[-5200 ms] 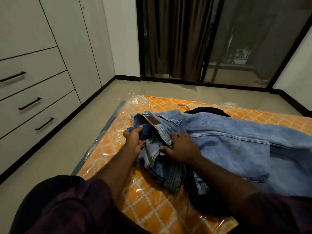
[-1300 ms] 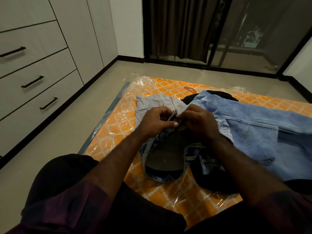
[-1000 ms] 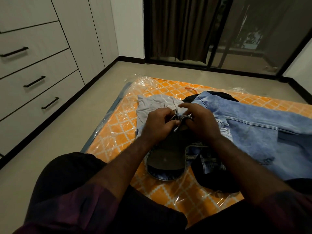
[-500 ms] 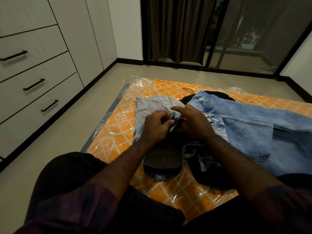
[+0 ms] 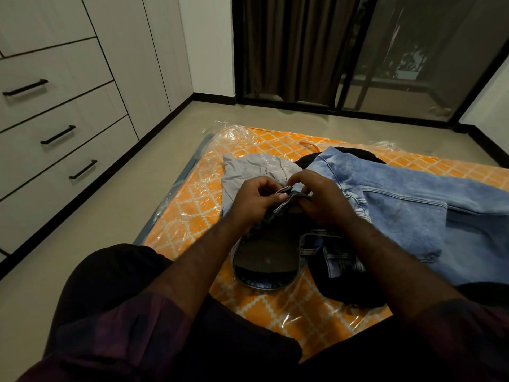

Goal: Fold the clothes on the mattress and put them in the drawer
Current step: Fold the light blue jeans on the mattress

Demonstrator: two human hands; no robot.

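A: Where are we on the folding?

B: Early, by my read. I've got both hands on the jeans [image 5: 264, 260] at the near edge of the mattress [image 5: 190, 205]; left hand [image 5: 254, 201] and right hand [image 5: 321, 201] each pinch the waistband, fingers closed tight on the denim.

A: Anything folded yet?

B: Nothing looks folded. The grey garment [image 5: 248, 172], denim jacket [image 5: 399, 205] and a black item [image 5: 349, 285] lie loose beside the jeans, and every drawer [image 5: 57, 133] in the wardrobe is closed, so all the stowing is left
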